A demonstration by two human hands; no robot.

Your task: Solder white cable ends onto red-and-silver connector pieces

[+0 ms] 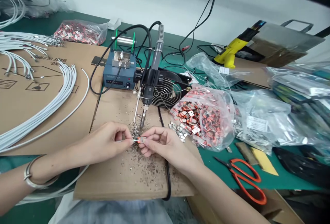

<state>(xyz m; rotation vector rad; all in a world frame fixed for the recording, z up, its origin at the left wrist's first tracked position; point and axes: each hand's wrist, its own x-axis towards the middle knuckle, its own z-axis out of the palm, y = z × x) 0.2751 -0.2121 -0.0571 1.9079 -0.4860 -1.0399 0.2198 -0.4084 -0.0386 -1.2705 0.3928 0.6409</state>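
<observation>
Just below the tip of a soldering iron [147, 95] held upright in a stand, my two hands meet. My left hand [112, 141] pinches the end of a white cable, whose tail runs down behind the wrist. Between finger and thumb, my right hand [161, 143] holds a small orange and metal USB connector [141, 140]. The cable end and the connector touch or nearly touch; the exact joint is too small to tell. Dark solder crumbs lie on the cardboard [116, 182] beneath.
A blue soldering station [120, 73] and a black fan [166, 91] stand behind. Right are a bag of connectors [208, 117], orange-handled scissors [247, 179] and a yellow heat gun [229, 52]. White cables [51, 103] lie left. A black cord [167, 176] crosses the cardboard.
</observation>
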